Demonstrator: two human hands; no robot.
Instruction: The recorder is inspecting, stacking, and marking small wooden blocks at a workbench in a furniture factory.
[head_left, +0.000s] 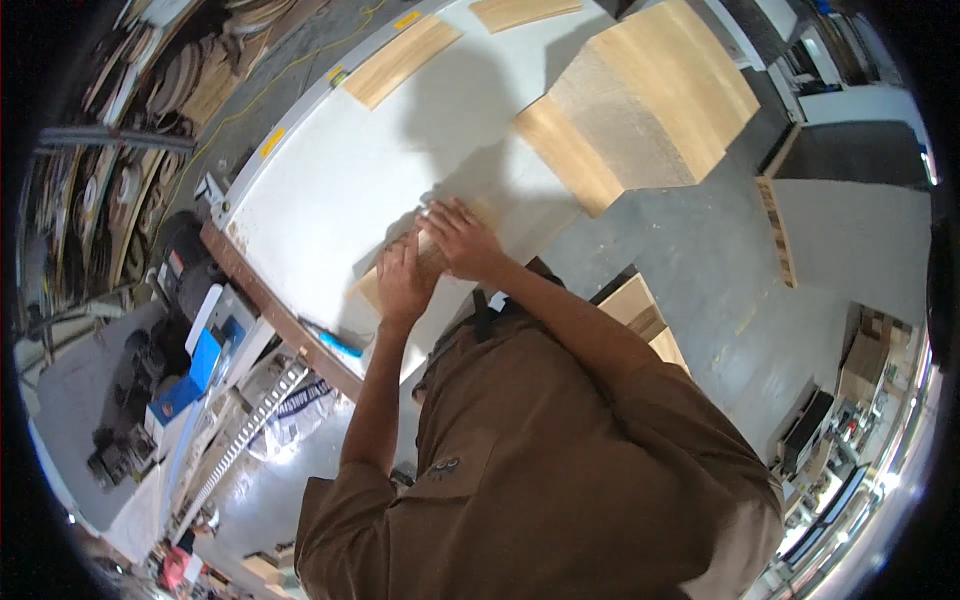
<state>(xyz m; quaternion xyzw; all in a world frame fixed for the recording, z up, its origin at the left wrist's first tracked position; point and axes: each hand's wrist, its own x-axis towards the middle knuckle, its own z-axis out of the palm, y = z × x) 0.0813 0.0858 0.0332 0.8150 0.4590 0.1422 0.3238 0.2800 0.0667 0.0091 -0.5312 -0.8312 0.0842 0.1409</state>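
A narrow wooden board (368, 291) lies on the white tabletop (300, 210), close to its near edge. My left hand (404, 278) is laid across the board's middle, its fingers close together and reaching to the far edge. Just to the right, my right hand (462, 243) grips the same board, fingers bent over its far side. The two hands are nearly touching. Much of the board is hidden beneath them, and my thumbs cannot be made out clearly.
Two loose wooden boards (402, 62) (525, 12) lie toward the table's far side. A stack of larger panels (650, 100) stands at the far right. A blue-handled tool (340, 344) rests by the left corner. Wood pieces (640, 310) sit behind my right arm.
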